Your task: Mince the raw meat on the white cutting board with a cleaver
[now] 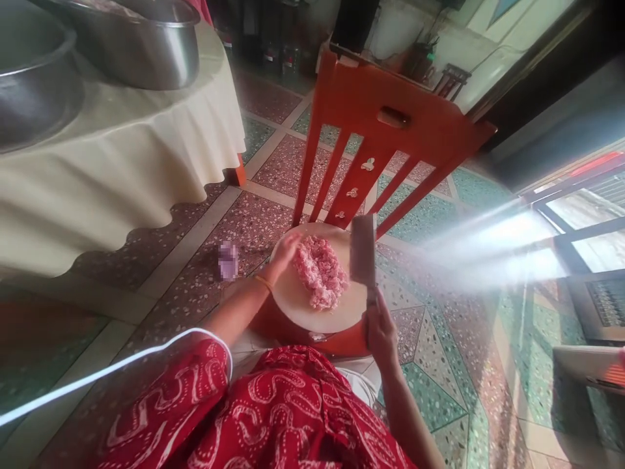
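Mincing seems in hand: the cleaver (362, 251) is held by the right grip (381, 331), three o'clock of the meat (322, 273) centred on the board (293, 305). At ten, the left grip (285, 254) is unclenched; finger clearance seems called for.

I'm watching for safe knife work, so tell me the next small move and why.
Probably draw the left hand back before bringing the cleaver over the minced meat: that hand's fingers sit at the meat's left edge, while the right hand holds the cleaver on the other side.
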Motion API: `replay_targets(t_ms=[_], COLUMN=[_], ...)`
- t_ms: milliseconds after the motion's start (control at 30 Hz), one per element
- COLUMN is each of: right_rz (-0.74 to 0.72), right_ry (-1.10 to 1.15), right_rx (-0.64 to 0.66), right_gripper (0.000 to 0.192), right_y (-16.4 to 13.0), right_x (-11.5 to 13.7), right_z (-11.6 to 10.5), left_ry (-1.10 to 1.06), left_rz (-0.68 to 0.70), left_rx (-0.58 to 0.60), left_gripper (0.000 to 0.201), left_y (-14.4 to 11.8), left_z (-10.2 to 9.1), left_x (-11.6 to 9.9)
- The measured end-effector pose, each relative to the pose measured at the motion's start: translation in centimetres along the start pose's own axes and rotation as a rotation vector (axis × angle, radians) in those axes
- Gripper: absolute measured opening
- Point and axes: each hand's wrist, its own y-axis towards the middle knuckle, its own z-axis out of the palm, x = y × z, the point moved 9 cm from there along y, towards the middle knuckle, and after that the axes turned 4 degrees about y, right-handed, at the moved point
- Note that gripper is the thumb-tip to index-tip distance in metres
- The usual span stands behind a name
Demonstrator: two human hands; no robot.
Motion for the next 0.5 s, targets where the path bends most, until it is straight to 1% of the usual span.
replay_targets(t_ms=[33,100,133,167,200,233,267,333,400,433,467,500], right_rz=[-0.031,-0.138,-0.198,-0.256,-0.305,-0.337,-0.345,-0.299,-0.220,-0.193,-0.178,-0.172], right_ry=[0.042,0.085,0.083,0.071,0.044,-0.002,-0.070,-0.255,-0.450,-0.523,-0.580,-0.615], right_rx=[-0.027,-0.097,-0.138,-0.172,-0.199,-0.209,-0.185,-0.049,0.110,0.155,0.170,0.161], right_gripper=[0.069,0.068,0.066,0.065,0.064,0.063,0.062,0.061,0.059,0.058,0.058,0.058], right_y=[0.1,0.4,0.5,0.7,1.0,1.2,1.6,2.2,2.1,1.8,1.4,1.2], right_x=[1.6,4.8,6.1,6.9,7.3,7.2,6.4,3.7,0.6,-0.4,-0.9,-0.9], right_z=[-0.5,-1.6,-2.0,-2.2,-2.0,-1.5,-0.4,2.9,5.7,6.3,6.3,5.7], left_ry=[0.056,0.172,0.228,0.281,0.336,0.387,0.429,0.481,0.482,0.470,0.456,0.444], left_rz=[0.091,0.345,0.462,0.551,0.612,0.655,0.673,0.674,0.641,0.617,0.588,0.557], left_rx=[0.079,0.226,0.288,0.320,0.326,0.320,0.292,0.209,0.114,0.072,0.040,0.020], left_gripper=[0.026,0.027,0.028,0.029,0.029,0.030,0.030,0.027,0.024,0.023,0.022,0.021], left_y=[-1.8,-6.1,-8.5,-10.6,-12.5,-14.0,-15.1,-16.2,-16.2,-15.9,-15.4,-14.9], left_z=[1.9,5.4,6.8,7.8,8.2,8.3,7.9,6.4,4.3,3.2,2.2,1.5], left_x=[-1.4,-4.4,-5.4,-5.9,-5.9,-5.7,-5.2,-3.9,-2.7,-2.1,-1.5,-1.0])
